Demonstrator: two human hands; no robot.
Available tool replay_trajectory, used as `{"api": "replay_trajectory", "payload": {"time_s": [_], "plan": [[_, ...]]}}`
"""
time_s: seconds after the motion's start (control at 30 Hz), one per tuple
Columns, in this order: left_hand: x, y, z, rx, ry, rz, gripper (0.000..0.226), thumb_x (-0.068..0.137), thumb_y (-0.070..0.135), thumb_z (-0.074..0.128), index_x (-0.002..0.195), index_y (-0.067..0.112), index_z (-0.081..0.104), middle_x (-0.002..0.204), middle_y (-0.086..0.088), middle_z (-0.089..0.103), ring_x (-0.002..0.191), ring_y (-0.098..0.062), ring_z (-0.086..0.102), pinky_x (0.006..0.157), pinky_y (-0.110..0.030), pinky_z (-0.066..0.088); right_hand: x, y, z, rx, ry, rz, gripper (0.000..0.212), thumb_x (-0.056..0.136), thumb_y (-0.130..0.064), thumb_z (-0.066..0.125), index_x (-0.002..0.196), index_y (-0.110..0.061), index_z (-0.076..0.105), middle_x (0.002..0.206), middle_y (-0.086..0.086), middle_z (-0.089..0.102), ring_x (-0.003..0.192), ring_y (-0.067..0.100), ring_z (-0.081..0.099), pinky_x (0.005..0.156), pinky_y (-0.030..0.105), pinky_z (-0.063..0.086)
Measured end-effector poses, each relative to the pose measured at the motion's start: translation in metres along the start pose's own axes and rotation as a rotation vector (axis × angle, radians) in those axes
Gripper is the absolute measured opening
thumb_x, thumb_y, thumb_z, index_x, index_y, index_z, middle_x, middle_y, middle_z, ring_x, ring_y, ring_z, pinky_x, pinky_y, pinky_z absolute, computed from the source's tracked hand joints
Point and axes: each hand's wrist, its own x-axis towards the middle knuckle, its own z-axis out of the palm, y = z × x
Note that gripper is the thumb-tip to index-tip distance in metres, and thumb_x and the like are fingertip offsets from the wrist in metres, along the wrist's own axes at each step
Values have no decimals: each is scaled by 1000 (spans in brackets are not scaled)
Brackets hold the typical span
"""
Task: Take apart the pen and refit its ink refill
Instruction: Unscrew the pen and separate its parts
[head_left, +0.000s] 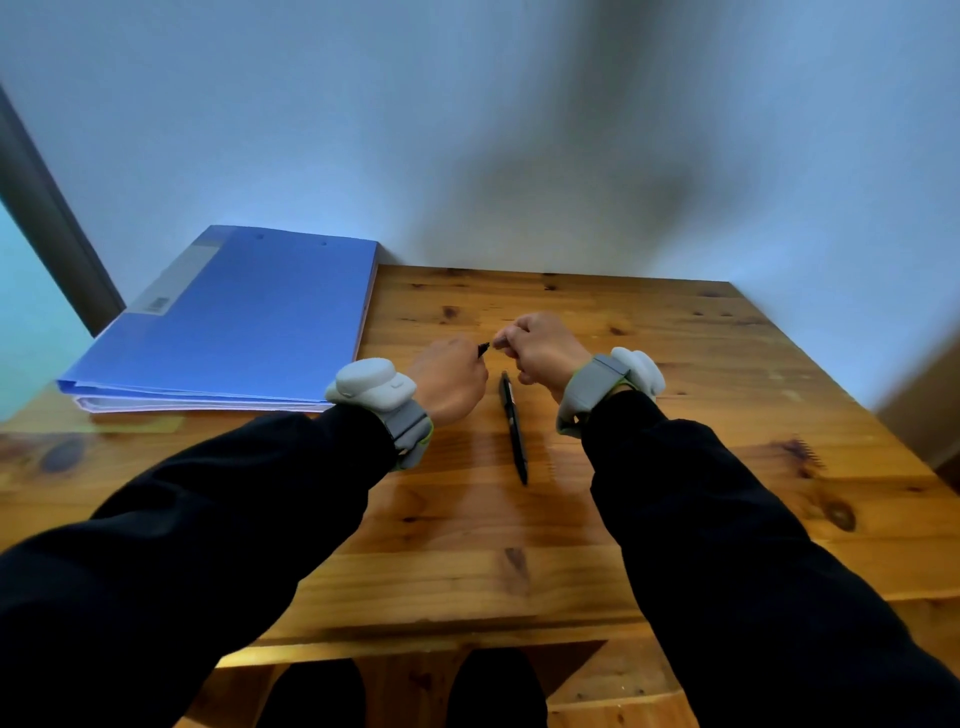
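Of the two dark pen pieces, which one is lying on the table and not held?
The long black pen barrel lies free on the wooden table between the wrists. The short dark piece is held by the left hand, near the right hand.

A wooden table (675, 415) of knotty, honey-coloured planks stands with its far edge against a plain pale wall (467, 130), lit in a cool bluish tone. A soft dark shadow (597, 171) spreads over the wall above the table's far edge. On the table's far left corner lies a blue folder (234, 322), overhanging the far edge. Left of the table a dark upright post (47, 218) slants along the wall. Under the table's near edge runs a wooden crossbar (623, 706).
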Motion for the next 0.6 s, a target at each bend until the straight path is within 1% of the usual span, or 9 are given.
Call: {"api": "replay_trajectory", "payload": {"time_s": [0.03, 0.1, 0.17, 0.27, 0.33, 0.4, 0.43, 0.53, 0.6], "plan": [[0, -1, 0, -18, 2, 7, 26, 98, 14, 38, 109, 0, 57, 107, -18, 63, 95, -34, 59, 82, -41, 48, 0, -1, 1, 36, 0, 16, 38, 101, -9, 30, 72, -12, 55, 69, 0, 46, 57, 13, 41, 48, 25, 34], [-1, -2, -1, -55, 12, 24, 24, 99, 14, 38, 111, 2, 56, 107, -18, 65, 97, -34, 60, 86, -44, 49, -2, -3, 2, 131, 7, 65, 36, 101, -10, 29, 72, -10, 51, 67, 4, 44, 55, 17, 41, 48, 28, 35], [0, -4, -1, -73, 20, 40, 22, 99, 14, 41, 108, 2, 57, 103, -17, 68, 94, -34, 62, 86, -46, 50, -4, -5, 4, 214, -11, 120, 30, 101, -12, 28, 78, -8, 47, 65, 8, 46, 52, 18, 44, 45, 27, 36], [-1, -7, -1, -86, 20, 58, 21, 98, 14, 42, 104, 1, 58, 93, -14, 72, 88, -30, 65, 83, -44, 51, -9, -4, 5, 241, -56, 141, 20, 98, -1, 28, 92, -3, 46, 68, 11, 54, 51, 19, 50, 42, 25, 39], [-1, -9, -2, -93, 20, 63, 23, 97, 14, 43, 101, 0, 61, 88, -11, 74, 84, -27, 66, 80, -40, 52, -10, -2, 4, 226, -69, 102, 24, 96, 2, 27, 89, -6, 48, 70, 8, 52, 53, 17, 48, 44, 25, 38], [-1, -10, -2, -88, 23, 64, 23, 96, 13, 44, 99, 0, 63, 85, -10, 74, 82, -27, 67, 78, -39, 53, -11, -2, 4, 252, -72, 84, 26, 96, -1, 28, 84, -9, 49, 67, 5, 47, 51, 14, 42, 43, 24, 35], [-1, -11, -1, -85, 27, 65, 23, 95, 13, 44, 98, 0, 63, 84, -9, 74, 81, -26, 67, 77, -38, 53, -11, -2, 4, 280, -83, 77, 23, 97, -4, 30, 84, -9, 49, 67, 4, 45, 51, 14, 40, 42, 24, 33], [0, -11, -1, -90, 33, 66, 22, 95, 12, 44, 98, 2, 63, 83, -9, 74, 78, -25, 66, 76, -37, 52, -12, -3, 6, 331, -165, 32, 17, 100, -16, 36, 94, -6, 48, 66, 3, 42, 50, 13, 38, 42, 23, 32], [0, -11, 0, -96, 37, 68, 23, 94, 11, 43, 96, 2, 64, 83, -10, 75, 72, -23, 64, 74, -37, 52, -12, -3, 7, 328, -194, -3, 17, 100, -18, 38, 97, -5, 48, 66, 3, 43, 51, 13, 39, 44, 24, 32]]}}
